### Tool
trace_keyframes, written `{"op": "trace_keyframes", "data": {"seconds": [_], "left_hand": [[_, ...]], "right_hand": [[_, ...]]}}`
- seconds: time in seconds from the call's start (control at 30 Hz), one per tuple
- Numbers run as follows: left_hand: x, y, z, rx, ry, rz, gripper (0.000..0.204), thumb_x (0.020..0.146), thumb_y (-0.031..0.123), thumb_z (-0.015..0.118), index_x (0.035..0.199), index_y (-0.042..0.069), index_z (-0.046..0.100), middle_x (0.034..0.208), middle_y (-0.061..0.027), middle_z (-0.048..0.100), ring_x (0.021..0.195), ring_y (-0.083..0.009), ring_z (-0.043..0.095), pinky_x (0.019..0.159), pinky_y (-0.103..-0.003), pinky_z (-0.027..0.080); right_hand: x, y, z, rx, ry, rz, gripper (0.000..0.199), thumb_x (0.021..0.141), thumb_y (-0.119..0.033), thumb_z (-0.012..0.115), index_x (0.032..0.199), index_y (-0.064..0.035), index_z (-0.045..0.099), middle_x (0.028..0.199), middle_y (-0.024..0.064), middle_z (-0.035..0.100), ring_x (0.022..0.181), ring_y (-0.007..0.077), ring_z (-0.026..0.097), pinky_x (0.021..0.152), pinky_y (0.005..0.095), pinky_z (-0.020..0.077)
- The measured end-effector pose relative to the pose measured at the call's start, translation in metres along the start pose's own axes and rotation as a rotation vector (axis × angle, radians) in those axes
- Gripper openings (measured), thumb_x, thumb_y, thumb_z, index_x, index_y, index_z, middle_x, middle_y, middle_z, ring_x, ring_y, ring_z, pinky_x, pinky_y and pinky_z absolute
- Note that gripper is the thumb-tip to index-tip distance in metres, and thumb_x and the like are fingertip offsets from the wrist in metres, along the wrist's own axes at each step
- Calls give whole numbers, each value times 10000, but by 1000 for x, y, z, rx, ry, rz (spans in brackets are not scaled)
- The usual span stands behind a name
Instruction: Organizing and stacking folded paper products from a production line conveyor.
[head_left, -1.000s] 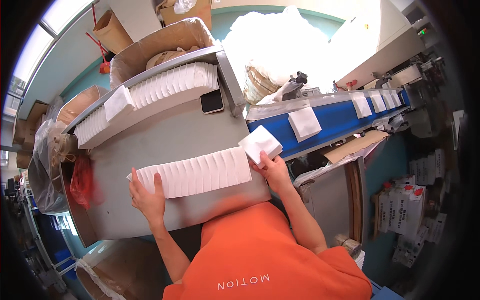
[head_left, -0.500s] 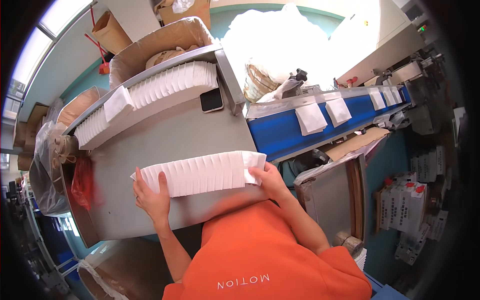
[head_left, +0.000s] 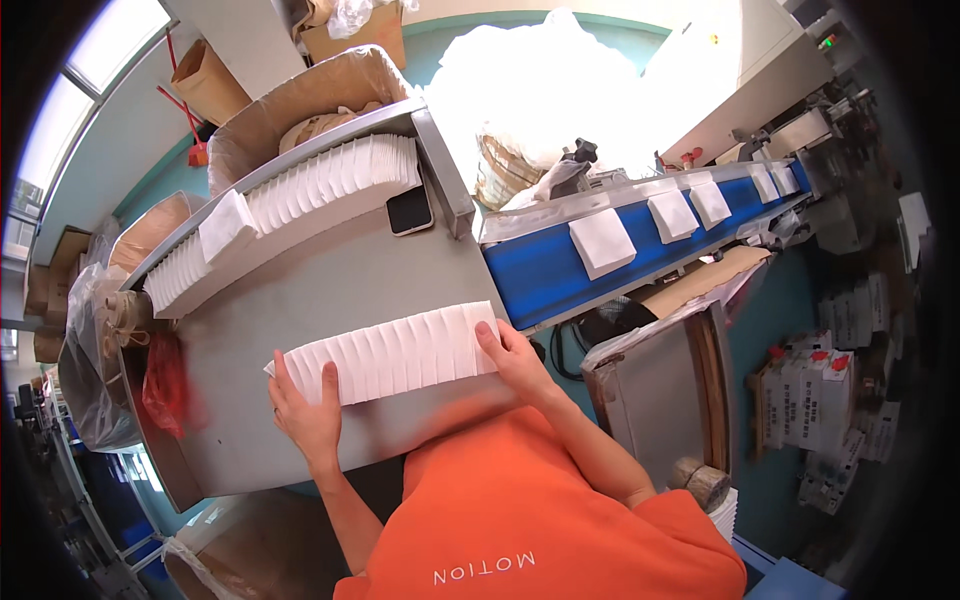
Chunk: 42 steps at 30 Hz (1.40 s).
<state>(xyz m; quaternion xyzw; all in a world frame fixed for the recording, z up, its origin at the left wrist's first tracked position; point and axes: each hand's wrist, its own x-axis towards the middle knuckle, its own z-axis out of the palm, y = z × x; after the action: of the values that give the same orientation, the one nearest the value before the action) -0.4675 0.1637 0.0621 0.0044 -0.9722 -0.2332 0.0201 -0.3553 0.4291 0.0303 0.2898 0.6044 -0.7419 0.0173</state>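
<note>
The row of white folded pads (head_left: pixel 395 352) lies along the near edge of the grey table (head_left: pixel 330 290), pressed between my hands. My left hand (head_left: pixel 305 415) lies flat against one end, my right hand (head_left: pixel 515 360) against the other (fingers spread, gripping nothing). Beyond, single pads (head_left: pixel 603 243) ride the blue conveyor (head_left: pixel 545 275).

Tabletop (head_left: pixel 330 290): grey sheet metal, smooth, dull matt sheen. Row of white packets (head_left: pixel 395 352): soft, matt, paper-like or non-woven material, slightly creased; which of the two cannot be told. Second row of packets (head_left: pixel 300 190) against the rear metal rail: same matt white finish. Conveyor belt (head_left: pixel 545 275): blue, smooth, faintly glossy. Phone (head_left: pixel 410 210): glossy dark face. Cardboard box (head_left: pixel 300 100): brown, matt, rough. Red bag (head_left: pixel 165 385): thin shiny plastic.
</note>
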Motion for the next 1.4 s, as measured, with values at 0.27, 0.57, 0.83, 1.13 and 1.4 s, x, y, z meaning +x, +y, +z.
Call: {"op": "trace_keyframes", "data": {"seconds": [0.27,0.57,0.83,1.13,1.4], "left_hand": [[-2,9,6,40,13,16,813,843,557,653,1481,166,335,1412,-273,386,1296,-430,406,1029,-545,326],[7,2,2,-462,10,-97,609,947,344,615,1430,63,374,1225,-177,579,1135,-284,565,949,-365,437],[22,-16,3,-888,-163,-367,485,1000,411,517,1278,13,526,1141,-84,623,1054,-179,584,938,-307,440],[12,12,-6,-438,-140,-146,613,919,416,641,1367,41,454,1305,-186,533,1193,-306,527,1015,-396,403],[9,22,-1,-33,-99,87,730,893,440,655,1464,94,358,1445,-265,362,1320,-437,391,1054,-490,363]], "right_hand": [[11,0,-4,389,78,129,364,990,-324,534,1178,-19,601,997,15,659,876,99,611,786,266,488],[22,1,-39,383,123,98,549,971,-472,545,1184,34,555,1069,88,623,981,183,615,861,298,482],[13,-16,-11,590,-23,367,419,936,-250,635,1247,20,560,1207,80,612,1078,163,592,901,322,486],[22,0,-40,407,217,191,525,947,-433,603,1195,19,508,1072,104,620,960,184,631,829,305,521],[27,5,8,240,-28,137,481,997,-431,518,1162,13,597,1030,63,629,930,142,578,832,292,471]]}}
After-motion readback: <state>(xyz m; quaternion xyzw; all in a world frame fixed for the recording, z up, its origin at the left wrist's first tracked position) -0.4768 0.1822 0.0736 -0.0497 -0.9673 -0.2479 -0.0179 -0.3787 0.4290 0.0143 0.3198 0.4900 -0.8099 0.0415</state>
